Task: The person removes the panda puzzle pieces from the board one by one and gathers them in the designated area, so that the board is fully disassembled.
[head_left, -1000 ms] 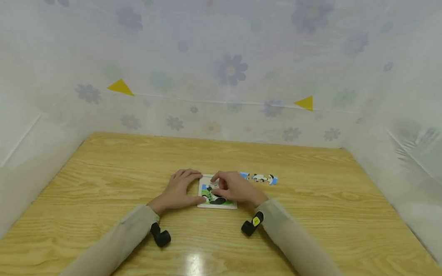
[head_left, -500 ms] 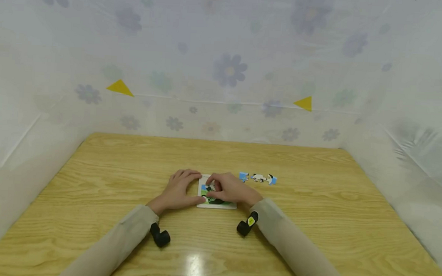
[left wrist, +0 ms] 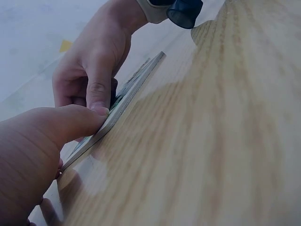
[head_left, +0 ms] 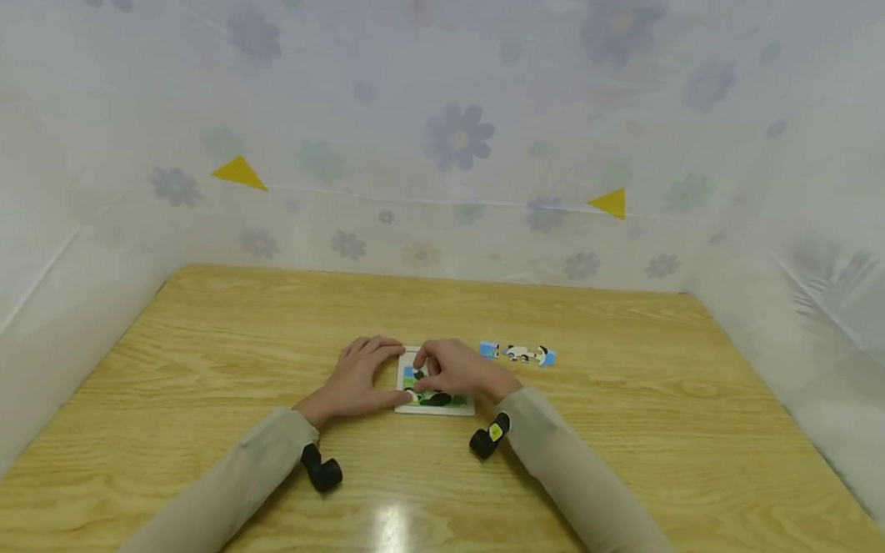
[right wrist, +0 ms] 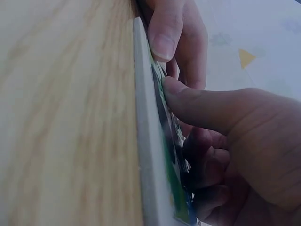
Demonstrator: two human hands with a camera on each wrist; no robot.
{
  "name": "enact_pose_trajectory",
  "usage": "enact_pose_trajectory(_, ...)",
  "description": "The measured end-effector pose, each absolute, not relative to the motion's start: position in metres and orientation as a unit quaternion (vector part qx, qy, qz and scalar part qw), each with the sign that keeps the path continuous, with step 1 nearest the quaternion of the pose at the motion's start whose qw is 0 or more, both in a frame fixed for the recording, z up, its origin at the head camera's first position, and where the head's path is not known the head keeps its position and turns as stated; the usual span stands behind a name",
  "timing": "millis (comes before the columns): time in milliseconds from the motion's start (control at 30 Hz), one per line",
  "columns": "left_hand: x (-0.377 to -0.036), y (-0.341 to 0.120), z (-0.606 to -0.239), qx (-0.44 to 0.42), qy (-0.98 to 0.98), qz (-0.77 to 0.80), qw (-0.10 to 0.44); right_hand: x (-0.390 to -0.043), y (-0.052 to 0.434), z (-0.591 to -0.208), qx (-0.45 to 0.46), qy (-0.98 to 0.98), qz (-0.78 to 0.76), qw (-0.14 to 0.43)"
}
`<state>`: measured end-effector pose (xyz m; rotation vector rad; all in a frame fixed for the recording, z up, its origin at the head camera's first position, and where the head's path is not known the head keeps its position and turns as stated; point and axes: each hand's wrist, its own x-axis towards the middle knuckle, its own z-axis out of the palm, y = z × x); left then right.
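A: The puzzle board lies at the centre of the worktop. The left hand rests flat with straight fingers, thumb against the board's edge. The right hand curls its fingers on a piece over the picture.

B: I'd keep that edge braced and press the piece level, not tilted.

A: The piece itself is hidden under the fingers. The loose pieces to the right of the hands are too small to read.
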<state>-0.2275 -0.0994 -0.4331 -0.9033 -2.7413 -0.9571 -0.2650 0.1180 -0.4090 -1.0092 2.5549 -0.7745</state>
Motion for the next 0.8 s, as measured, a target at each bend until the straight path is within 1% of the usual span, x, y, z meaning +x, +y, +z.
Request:
enact_pose_trajectory(367,-0.2281,-0.1009,-0.4338,-0.305,-0.899,-0.309,0.056,-0.2651,0.1165,-0.4103,-0.339,0.885,-0.283,0.149)
enact_pose_trajectory(700,-0.2302,-0.1007,-0.4339,-0.313,-0.894,-0.313,0.062,-0.2625,0.1181,-0.4106,-0.340,0.887,-0.285,0.126)
enact_pose_trajectory(800,-0.2302,-0.1007,-0.4344,-0.310,-0.896,-0.313,0.056,-0.2603,0.1176,-0.4111,-0.335,0.893,-0.277,0.119)
